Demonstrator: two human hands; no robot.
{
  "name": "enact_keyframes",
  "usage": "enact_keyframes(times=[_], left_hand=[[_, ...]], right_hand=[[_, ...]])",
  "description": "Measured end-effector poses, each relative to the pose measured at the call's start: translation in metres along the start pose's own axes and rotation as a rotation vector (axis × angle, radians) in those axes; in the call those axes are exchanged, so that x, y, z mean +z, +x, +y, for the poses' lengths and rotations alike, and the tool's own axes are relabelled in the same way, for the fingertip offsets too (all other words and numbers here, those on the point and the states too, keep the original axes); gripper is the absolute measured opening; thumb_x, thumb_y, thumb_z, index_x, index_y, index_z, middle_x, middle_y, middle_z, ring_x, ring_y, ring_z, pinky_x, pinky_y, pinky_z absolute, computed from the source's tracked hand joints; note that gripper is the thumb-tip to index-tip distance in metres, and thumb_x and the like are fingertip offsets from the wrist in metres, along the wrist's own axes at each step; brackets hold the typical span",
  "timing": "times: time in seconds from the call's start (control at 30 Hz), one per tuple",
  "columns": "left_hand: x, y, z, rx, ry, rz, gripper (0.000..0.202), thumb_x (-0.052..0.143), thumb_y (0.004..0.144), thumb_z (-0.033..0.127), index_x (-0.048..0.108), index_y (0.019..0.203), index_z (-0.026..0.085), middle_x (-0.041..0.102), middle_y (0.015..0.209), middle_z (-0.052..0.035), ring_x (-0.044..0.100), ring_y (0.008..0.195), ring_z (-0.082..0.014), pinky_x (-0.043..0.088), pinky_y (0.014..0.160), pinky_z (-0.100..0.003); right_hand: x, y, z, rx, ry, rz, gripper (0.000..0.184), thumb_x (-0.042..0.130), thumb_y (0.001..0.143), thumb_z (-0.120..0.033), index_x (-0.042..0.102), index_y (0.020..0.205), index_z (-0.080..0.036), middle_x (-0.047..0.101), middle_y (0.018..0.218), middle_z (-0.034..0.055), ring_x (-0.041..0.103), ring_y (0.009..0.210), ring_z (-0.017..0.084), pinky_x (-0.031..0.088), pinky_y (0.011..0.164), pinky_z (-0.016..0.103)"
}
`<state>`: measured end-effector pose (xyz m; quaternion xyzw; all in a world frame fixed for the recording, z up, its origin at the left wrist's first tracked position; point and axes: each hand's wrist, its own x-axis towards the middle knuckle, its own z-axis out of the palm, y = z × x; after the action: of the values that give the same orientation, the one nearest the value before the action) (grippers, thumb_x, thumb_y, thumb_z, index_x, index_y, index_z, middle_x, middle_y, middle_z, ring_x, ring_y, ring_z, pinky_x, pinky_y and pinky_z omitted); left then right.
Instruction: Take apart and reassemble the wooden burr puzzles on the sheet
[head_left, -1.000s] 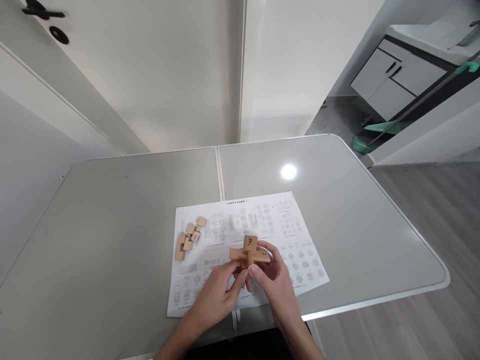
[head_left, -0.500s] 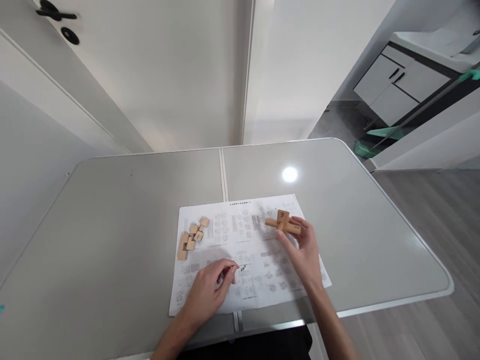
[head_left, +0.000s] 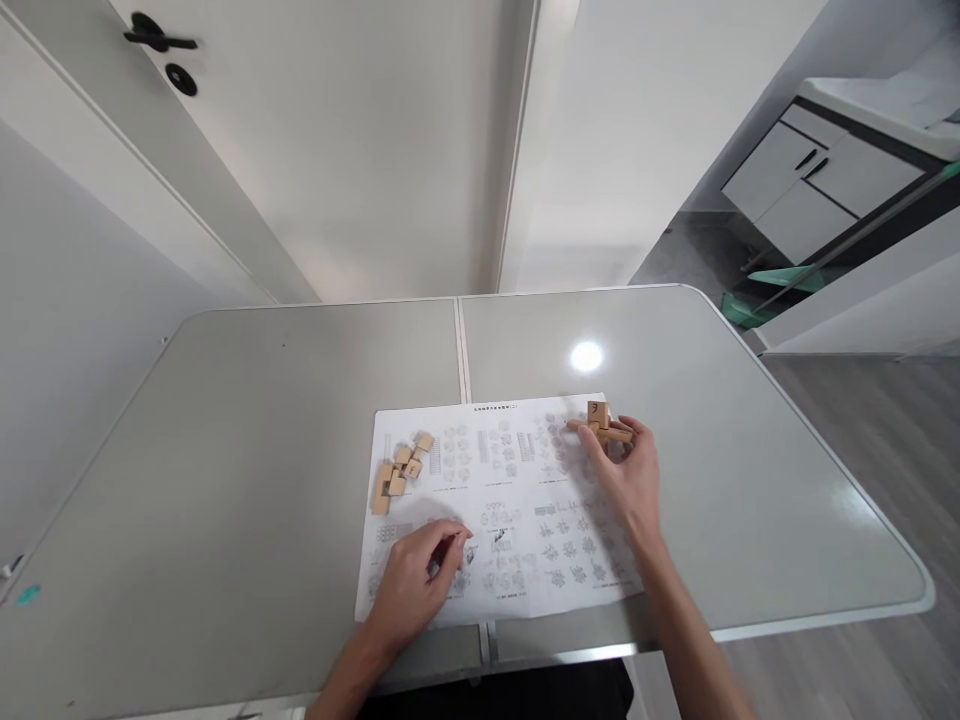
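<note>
My right hand (head_left: 628,478) grips a few wooden burr puzzle pieces (head_left: 598,414) joined crosswise, near the top right corner of a printed paper sheet (head_left: 517,480). An upright block among them bears a dark mark like a "3" on its face. Low on the sheet rests my left hand (head_left: 420,575), its thumb and index finger closed together, with nothing visible between them. More notched wooden puzzle pieces (head_left: 397,480) lie in a loose cluster on the left part of the sheet, beyond my left hand. Small printed diagrams cover the paper.
The sheet lies across the seam of a grey folding table (head_left: 300,450) with a pale metal rim. Behind the table stands a white door (head_left: 375,150) with a black handle (head_left: 159,38). At the far right is a white cabinet (head_left: 817,180).
My right hand has moved slightly right and away from me with the joined pieces, which have turned a little. The left hand stays nearly still. The camera view has shifted slightly.
</note>
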<state>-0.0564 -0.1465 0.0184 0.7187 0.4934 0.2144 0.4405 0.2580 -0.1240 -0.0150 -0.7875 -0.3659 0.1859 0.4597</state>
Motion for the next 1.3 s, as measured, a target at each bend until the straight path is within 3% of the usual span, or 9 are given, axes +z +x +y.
enact_keyframes(times=[0.2, 0.37, 0.5, 0.6, 0.73, 0.87, 1.03, 1.13, 1.3], left_hand=[[0.0, -0.001, -0.005, 0.036, 0.009, 0.004, 0.03, 0.047, 0.108, 0.037, 0.071, 0.099, 0.02, 0.069, 0.073, 0.0003, 0.061, 0.064, -0.0145, 0.046, 0.062, -0.025], [0.001, -0.003, -0.007, 0.04, 0.014, -0.002, 0.03, 0.047, 0.108, 0.036, 0.07, 0.099, 0.02, 0.069, 0.073, 0.0004, 0.061, 0.064, -0.0145, 0.046, 0.061, -0.025], [0.001, -0.004, -0.01, 0.045, 0.01, -0.003, 0.028, 0.049, 0.108, 0.037, 0.07, 0.101, 0.02, 0.07, 0.075, 0.0004, 0.061, 0.064, -0.0144, 0.046, 0.062, -0.025], [0.001, -0.004, -0.01, 0.056, 0.0, -0.009, 0.028, 0.048, 0.108, 0.037, 0.07, 0.099, 0.021, 0.07, 0.075, 0.0004, 0.061, 0.064, -0.0143, 0.047, 0.062, -0.025], [0.001, -0.004, -0.009, 0.083, 0.013, -0.013, 0.03, 0.048, 0.109, 0.036, 0.07, 0.096, 0.021, 0.069, 0.074, 0.0001, 0.061, 0.064, -0.0147, 0.047, 0.064, -0.026], [0.001, -0.008, -0.013, 0.143, 0.066, 0.023, 0.027, 0.048, 0.109, 0.032, 0.069, 0.098, 0.021, 0.069, 0.075, -0.0003, 0.061, 0.066, -0.0152, 0.049, 0.066, -0.027], [-0.016, -0.01, -0.027, 0.334, 0.321, 0.31, 0.009, 0.059, 0.104, 0.026, 0.066, 0.108, 0.024, 0.072, 0.1, -0.0056, 0.066, 0.098, -0.0239, 0.053, 0.094, -0.039], [-0.035, -0.002, -0.039, 0.291, 0.491, 0.473, 0.028, 0.068, 0.099, 0.034, 0.06, 0.125, 0.026, 0.065, 0.127, -0.0116, 0.059, 0.121, -0.032, 0.048, 0.108, -0.051], [-0.065, 0.029, -0.056, 0.258, 0.566, 0.304, 0.065, 0.076, 0.092, 0.045, 0.045, 0.147, 0.028, 0.05, 0.155, -0.0136, 0.045, 0.142, -0.0376, 0.043, 0.117, -0.059]], right_hand=[[0.001, -0.003, -0.006, 0.086, 0.011, -0.005, 0.082, 0.075, 0.084, -0.063, 0.052, 0.148, -0.016, 0.06, 0.145, 0.019, 0.056, 0.128, 0.037, 0.05, 0.1, 0.045], [-0.007, -0.026, -0.01, -0.003, 0.031, 0.073, 0.079, 0.072, 0.089, -0.059, 0.048, 0.151, -0.016, 0.055, 0.151, 0.0192, 0.055, 0.134, 0.037, 0.047, 0.108, 0.048], [-0.017, -0.067, -0.015, -0.012, 0.023, 0.173, 0.058, 0.066, 0.094, -0.055, 0.057, 0.14, -0.021, 0.061, 0.143, 0.0171, 0.063, 0.117, 0.033, 0.054, 0.085, 0.041], [-0.021, -0.095, -0.014, 0.014, 0.084, 0.009, 0.038, 0.062, 0.099, -0.053, 0.066, 0.122, -0.023, 0.071, 0.127, 0.015, 0.067, 0.102, 0.03, 0.053, 0.07, 0.035], [-0.021, -0.11, -0.002, 0.036, 0.177, -0.182, 0.038, 0.061, 0.098, -0.057, 0.068, 0.109, -0.022, 0.077, 0.096, 0.0097, 0.073, 0.087, 0.027, 0.057, 0.076, 0.037], [-0.019, -0.109, 0.008, 0.047, 0.158, -0.265, 0.04, 0.061, 0.098, -0.059, 0.068, 0.11, -0.022, 0.077, 0.089, 0.0076, 0.073, 0.084, 0.027, 0.059, 0.08, 0.039], [-0.019, -0.108, 0.013, 0.045, 0.146, -0.271, 0.038, 0.06, 0.099, -0.057, 0.069, 0.111, -0.022, 0.077, 0.089, 0.0077, 0.074, 0.086, 0.027, 0.059, 0.081, 0.039], [-0.019, -0.108, 0.015, 0.04, 0.144, -0.272, 0.036, 0.062, 0.098, -0.056, 0.069, 0.11, -0.022, 0.078, 0.091, 0.0078, 0.074, 0.086, 0.028, 0.059, 0.082, 0.04], [-0.019, -0.107, 0.015, 0.041, 0.147, -0.285, 0.032, 0.06, 0.1, -0.053, 0.068, 0.11, -0.023, 0.078, 0.091, 0.0069, 0.074, 0.086, 0.027, 0.058, 0.081, 0.038]])
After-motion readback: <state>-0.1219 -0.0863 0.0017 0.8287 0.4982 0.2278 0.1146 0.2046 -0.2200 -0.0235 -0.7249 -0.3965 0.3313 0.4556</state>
